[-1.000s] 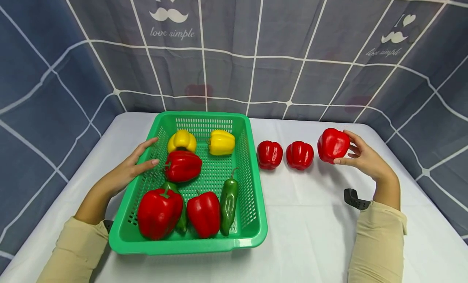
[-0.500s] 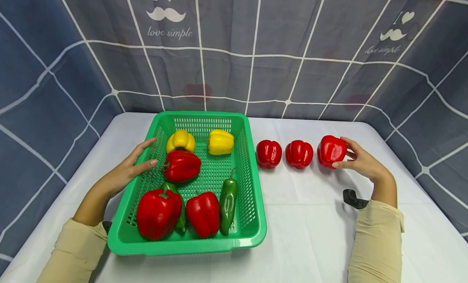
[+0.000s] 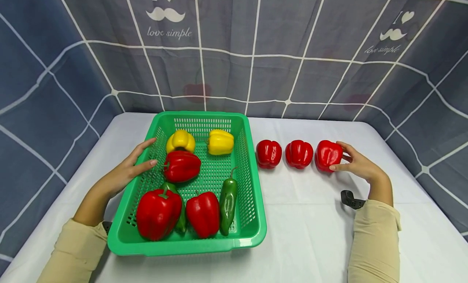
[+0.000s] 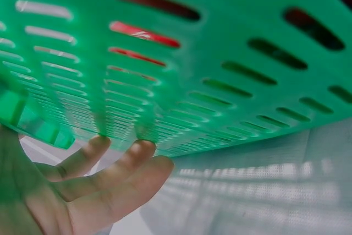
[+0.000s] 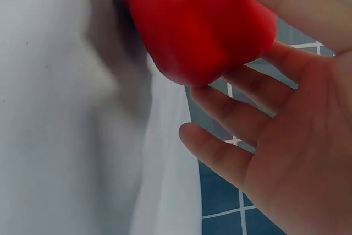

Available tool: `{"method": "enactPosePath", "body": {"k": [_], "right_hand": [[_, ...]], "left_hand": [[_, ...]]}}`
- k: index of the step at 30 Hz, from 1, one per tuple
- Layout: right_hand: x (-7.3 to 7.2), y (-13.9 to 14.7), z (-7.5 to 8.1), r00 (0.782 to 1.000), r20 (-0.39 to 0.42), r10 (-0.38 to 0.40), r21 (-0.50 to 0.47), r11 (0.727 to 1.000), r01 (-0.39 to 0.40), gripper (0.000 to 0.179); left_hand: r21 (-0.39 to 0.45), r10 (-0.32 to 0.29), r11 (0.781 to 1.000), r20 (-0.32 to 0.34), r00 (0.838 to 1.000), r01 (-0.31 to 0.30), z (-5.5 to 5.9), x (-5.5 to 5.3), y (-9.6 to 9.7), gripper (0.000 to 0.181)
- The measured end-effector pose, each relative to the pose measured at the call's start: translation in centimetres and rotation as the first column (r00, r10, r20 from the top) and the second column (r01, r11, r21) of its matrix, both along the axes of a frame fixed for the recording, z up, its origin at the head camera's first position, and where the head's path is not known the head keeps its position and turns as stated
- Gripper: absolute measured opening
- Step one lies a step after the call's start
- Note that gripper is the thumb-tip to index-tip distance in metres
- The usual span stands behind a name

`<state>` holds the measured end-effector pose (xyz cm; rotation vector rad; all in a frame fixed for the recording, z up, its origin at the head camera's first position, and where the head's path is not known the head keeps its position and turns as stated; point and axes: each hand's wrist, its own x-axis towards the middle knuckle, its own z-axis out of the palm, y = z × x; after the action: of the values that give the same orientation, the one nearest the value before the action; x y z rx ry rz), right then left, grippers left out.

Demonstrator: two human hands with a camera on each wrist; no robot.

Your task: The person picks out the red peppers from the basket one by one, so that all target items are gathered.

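Observation:
My right hand point(image 3: 360, 164) holds a red bell pepper point(image 3: 328, 155) between thumb and fingers, low at the right end of a row of red bell peppers. In the right wrist view the pepper point(image 5: 201, 23) sits between thumb and fingertips, close over the white cloth. Left of it lie a second red pepper point(image 3: 299, 154) and a third one point(image 3: 269, 154). My left hand point(image 3: 126, 171) rests at the left rim of a green basket point(image 3: 186, 247), thumb and one finger over the rim. Other left fingers point(image 4: 118, 191) touch the outer wall from below, fairly straight.
Inside the basket lie two yellow bell peppers point(image 3: 221, 142), several red bell peppers point(image 3: 203, 214) and two long green peppers point(image 3: 228, 204), one partly covered. A white cloth point(image 3: 300, 230) covers the table. Grey checked curtains point(image 3: 226, 76) hang behind and at both sides.
My right hand has lowered the red bell pepper toward the cloth and moved it slightly left, nearer to the other two in the row. The left hand stays at the basket rim.

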<state>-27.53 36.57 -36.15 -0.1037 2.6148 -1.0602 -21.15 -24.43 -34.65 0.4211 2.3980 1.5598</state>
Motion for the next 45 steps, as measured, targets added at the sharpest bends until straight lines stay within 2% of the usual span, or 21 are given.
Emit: {"method": "enactPosePath", "body": {"k": [6, 10, 21, 31, 36, 45], "right_hand": [[0.0, 0.0, -0.2, 1.000, 0.010, -0.001, -0.013, 1.000, 0.001, 0.096], [0.0, -0.1, -0.2, 1.000, 0.015, 0.003, -0.012, 1.000, -0.003, 0.097], [0.1, -0.3, 0.7, 1.000, 0.017, -0.020, 0.036, 0.999, 0.019, 0.097], [0.1, -0.4, 0.9, 0.999, 0.026, -0.024, 0.051, 0.998, 0.023, 0.098], [0.2, -0.9, 1.4, 0.999, 0.020, -0.028, 0.109, 0.994, 0.026, 0.098], [0.0, -1.6, 2.1, 0.999, -0.048, 0.005, 0.227, 0.974, 0.006, 0.093]], "left_hand": [[-0.025, 0.003, 1.000, -0.011, 1.000, -0.003, 0.0, 0.1, -0.1, 0.066], [-0.002, 0.001, 1.000, 0.000, 1.000, -0.001, -0.1, 0.3, -0.2, 0.066], [-0.035, 0.027, 0.999, -0.001, 1.000, -0.027, -0.1, 0.2, -0.4, 0.067], [-0.033, 0.029, 0.999, 0.006, 1.000, -0.029, 0.1, 0.1, -0.1, 0.067], [-0.033, 0.031, 0.999, 0.007, 0.999, -0.031, 0.0, 0.0, -0.2, 0.067], [-0.019, 0.024, 1.000, 0.006, 1.000, -0.024, 0.0, -0.2, 0.0, 0.067]]}}
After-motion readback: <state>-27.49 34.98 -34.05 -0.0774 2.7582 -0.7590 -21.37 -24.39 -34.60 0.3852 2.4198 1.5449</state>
